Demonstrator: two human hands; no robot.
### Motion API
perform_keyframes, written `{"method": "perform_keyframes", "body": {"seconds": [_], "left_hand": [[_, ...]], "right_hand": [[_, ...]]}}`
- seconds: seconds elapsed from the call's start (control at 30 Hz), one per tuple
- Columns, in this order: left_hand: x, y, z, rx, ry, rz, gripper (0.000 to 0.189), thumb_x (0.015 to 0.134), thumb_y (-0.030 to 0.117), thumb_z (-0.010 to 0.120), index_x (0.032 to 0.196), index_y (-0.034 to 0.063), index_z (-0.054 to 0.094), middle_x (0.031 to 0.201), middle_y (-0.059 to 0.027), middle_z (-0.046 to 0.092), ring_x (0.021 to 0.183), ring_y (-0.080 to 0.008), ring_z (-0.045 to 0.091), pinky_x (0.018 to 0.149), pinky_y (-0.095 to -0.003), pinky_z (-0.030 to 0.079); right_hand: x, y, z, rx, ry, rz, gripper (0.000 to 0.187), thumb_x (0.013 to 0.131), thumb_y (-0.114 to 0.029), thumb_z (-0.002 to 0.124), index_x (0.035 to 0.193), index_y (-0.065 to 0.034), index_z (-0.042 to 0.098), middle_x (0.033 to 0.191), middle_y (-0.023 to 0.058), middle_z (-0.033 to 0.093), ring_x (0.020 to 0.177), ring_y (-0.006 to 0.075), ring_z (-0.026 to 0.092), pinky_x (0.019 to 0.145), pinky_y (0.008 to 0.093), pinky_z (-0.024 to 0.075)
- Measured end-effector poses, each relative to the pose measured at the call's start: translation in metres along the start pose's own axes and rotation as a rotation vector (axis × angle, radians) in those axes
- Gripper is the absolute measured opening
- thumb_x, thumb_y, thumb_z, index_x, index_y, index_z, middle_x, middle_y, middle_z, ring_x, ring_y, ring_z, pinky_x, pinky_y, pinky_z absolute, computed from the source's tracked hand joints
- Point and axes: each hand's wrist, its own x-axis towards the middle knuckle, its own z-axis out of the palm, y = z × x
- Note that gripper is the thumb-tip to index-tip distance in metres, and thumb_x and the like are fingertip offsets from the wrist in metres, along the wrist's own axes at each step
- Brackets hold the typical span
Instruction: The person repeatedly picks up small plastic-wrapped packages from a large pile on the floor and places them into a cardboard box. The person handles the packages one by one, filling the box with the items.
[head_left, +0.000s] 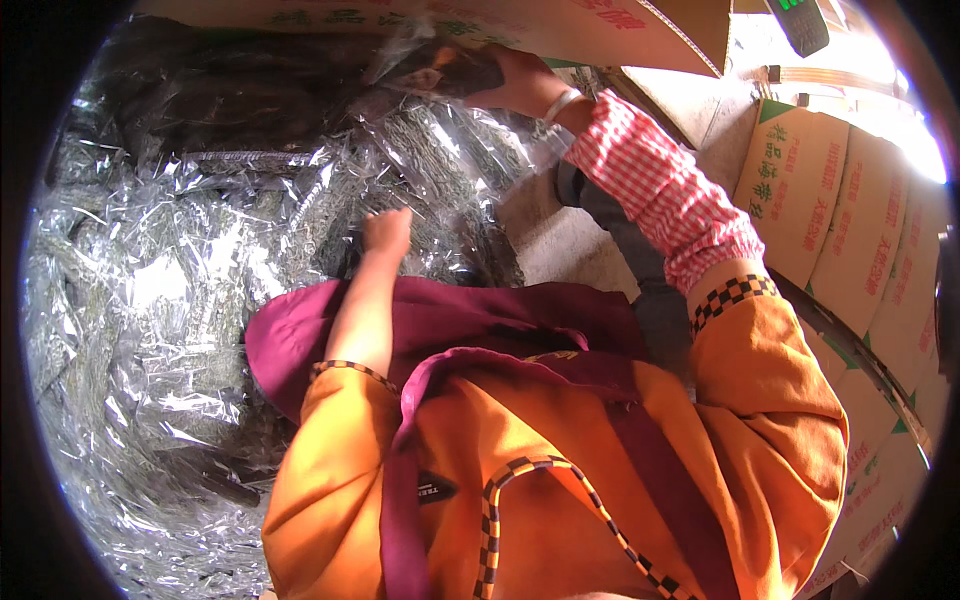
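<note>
My right hand (514, 81), at the end of a red-and-white checked sleeve cover (660, 180), grips the right end of a clear plastic packet (442, 73) with dark contents. This packet is over the far side of the heap, just before a cardboard carton wall (450, 26). Closer to my body, my left hand (388, 231) is curled into a fist on the heap of clear packets (165, 285). Dark green-brown strands, like dried seaweed, show through their shiny film. Whether the left fingers pinch any film is hidden.
To the right stand several printed cardboard cartons (817, 187) in a row, with a dark bar or strap (840, 330) along them. Pale floor (574, 247) shows beside my leg. My purple apron (465, 307) hangs against the heap. A dark device (799, 26) is at the top right.
</note>
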Motion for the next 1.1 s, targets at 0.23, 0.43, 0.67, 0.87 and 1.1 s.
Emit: {"method": "perform_keyframes", "body": {"seconds": [0.23,0.43,0.67,0.87,1.1], "left_hand": [[0.01,-0.001,-0.076,-0.119,0.302,-0.111,0.016,0.082,0.023,0.068,0.09,0.0102,0.061,0.085,-0.0101,0.068,0.086,-0.029,0.065,0.08,-0.0441,0.048],[-0.019,0.005,-0.078,-0.336,0.837,-0.376,0.071,0.068,0.024,0.083,0.129,0.0109,0.049,0.126,-0.0161,0.049,0.119,-0.0352,0.045,0.099,-0.0464,0.038],[-0.039,0.023,0.022,-0.917,0.344,-0.923,0.079,0.062,0.027,0.084,0.123,-0.0061,0.048,0.125,-0.0271,0.052,0.115,-0.0411,0.053,0.098,-0.0483,0.043],[-0.027,0.022,0.008,-0.691,0.241,-0.819,0.059,0.066,0.033,0.081,0.112,0.0026,0.058,0.126,-0.0267,0.052,0.118,-0.0421,0.05,0.098,-0.0478,0.043],[-0.007,0.048,-0.069,-0.771,0.49,-0.48,0.048,0.082,0.034,0.068,0.112,0.0001,0.052,0.099,-0.0287,0.063,0.093,-0.044,0.062,0.079,-0.0488,0.049]], "right_hand": [[-0.03,-0.003,0.126,0.071,-0.165,0.42,0.091,0.06,-0.055,0.083,0.12,0.0059,0.054,0.103,0.025,0.065,0.098,0.0338,0.066,0.084,0.0387,0.0535],[-0.045,-0.038,0.194,-0.19,0.036,0.462,0.073,0.056,-0.046,0.084,0.106,-0.0025,0.053,0.114,0.018,0.055,0.108,0.0343,0.053,0.092,0.0411,0.0444],[-0.06,0.01,0.129,0.089,0.034,0.515,0.074,0.063,-0.033,0.082,0.117,-0.0013,0.043,0.108,0.0264,0.059,0.102,0.0408,0.061,0.088,0.0455,0.0503],[-0.066,0.053,0.126,-0.274,-0.165,0.664,0.098,0.051,-0.054,0.085,0.122,0.0027,0.048,0.128,0.0245,0.048,0.109,0.0432,0.055,0.093,0.046,0.0476],[-0.081,0.046,0.151,0.026,0.046,0.616,0.108,0.05,-0.04,0.091,0.131,0.0072,0.036,0.12,0.0275,0.054,0.114,0.0378,0.055,0.099,0.0415,0.044]]}}
